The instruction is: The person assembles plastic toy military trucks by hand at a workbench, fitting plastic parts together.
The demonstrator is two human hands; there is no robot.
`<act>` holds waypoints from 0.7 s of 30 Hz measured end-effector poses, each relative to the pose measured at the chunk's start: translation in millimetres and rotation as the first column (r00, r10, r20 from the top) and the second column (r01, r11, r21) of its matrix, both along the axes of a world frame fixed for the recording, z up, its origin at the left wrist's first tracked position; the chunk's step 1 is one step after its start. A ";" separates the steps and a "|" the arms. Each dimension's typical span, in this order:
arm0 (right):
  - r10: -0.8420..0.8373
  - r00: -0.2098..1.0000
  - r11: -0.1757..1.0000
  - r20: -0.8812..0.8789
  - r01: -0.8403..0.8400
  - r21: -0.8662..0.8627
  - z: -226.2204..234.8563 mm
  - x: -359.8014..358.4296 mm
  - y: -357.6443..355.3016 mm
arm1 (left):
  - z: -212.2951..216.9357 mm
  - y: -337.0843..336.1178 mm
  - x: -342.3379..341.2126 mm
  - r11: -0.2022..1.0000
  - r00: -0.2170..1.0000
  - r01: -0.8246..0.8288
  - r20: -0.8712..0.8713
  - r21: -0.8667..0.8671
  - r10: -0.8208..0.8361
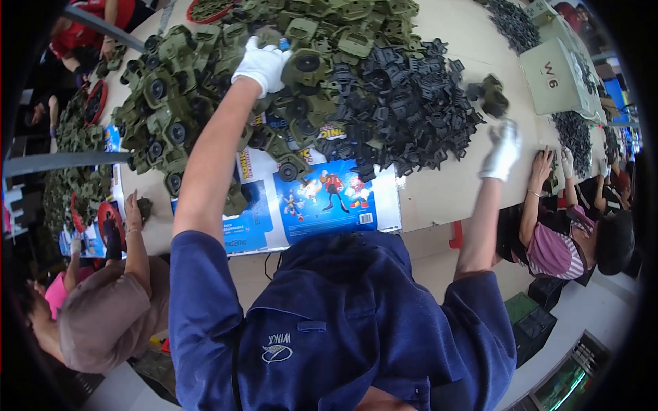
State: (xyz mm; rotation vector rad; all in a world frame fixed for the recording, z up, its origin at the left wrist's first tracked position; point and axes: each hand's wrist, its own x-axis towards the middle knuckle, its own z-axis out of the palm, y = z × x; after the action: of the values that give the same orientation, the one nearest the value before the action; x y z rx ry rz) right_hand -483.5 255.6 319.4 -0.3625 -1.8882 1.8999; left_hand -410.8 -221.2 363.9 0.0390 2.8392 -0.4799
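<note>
My left hand [263,66], in a white glove, reaches into a heap of olive-green toy vehicles [179,103] with black wheels. Its fingers look curled, and what they close on is hidden; a small blue bit [284,44] shows beside them. Off to the right is my right hand [503,152], also gloved and blurred by motion, its fingers stretched forward with nothing visible in them. Just beyond its fingertips is a blurred green-and-black toy piece [493,96], apart from the hand. Between my hands lies a pile of black plastic parts [418,103].
Printed blue cardboard sheets [329,198] lie under the heaps at the table's near edge. A pale green bin [558,79] stands at the right. Co-workers sit at both sides, one in a brown shirt [110,315]. A grey metal bar [68,163] juts in from the left.
</note>
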 end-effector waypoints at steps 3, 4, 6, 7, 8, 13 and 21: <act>0.371 0.923 0.763 0.101 -0.365 0.533 9.1 41.4 -72.9 | -0.1 -7.4 3.3 0.985 0.988 -0.002 -0.149 0.175 0.028; 0.461 0.883 0.697 0.090 -0.423 0.579 1.3 46.0 -90.9 | 4.2 -2.3 8.8 0.977 0.973 -0.013 -0.223 0.211 0.061; 0.558 0.824 0.373 0.102 -0.359 0.856 14.6 46.9 -126.0 | 0.1 0.8 36.9 0.961 0.872 0.130 -0.489 0.245 0.006; 0.509 0.838 0.252 0.196 -0.363 0.897 19.6 49.5 -137.9 | -0.4 10.4 52.8 0.944 0.815 0.185 -0.580 0.273 0.008; 0.452 0.846 0.125 0.283 -0.374 0.919 18.9 50.3 -147.2 | -4.4 19.0 72.5 0.926 0.748 0.237 -0.663 0.294 0.019; 0.593 0.762 0.219 0.261 -0.465 0.858 -14.3 34.0 -143.5 | -61.0 42.2 184.8 0.960 0.801 0.175 -0.598 0.216 -0.011; 0.637 0.769 0.771 0.058 -0.636 -0.034 7.3 62.6 -138.6 | -64.0 73.6 223.4 0.330 0.449 -0.281 -0.180 0.901 0.875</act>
State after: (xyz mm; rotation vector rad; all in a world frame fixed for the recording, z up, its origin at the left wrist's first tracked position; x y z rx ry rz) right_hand -420.9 117.1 326.7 0.2715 -2.2363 2.3337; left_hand -187.4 -147.6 300.0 -1.3431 3.0110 1.2184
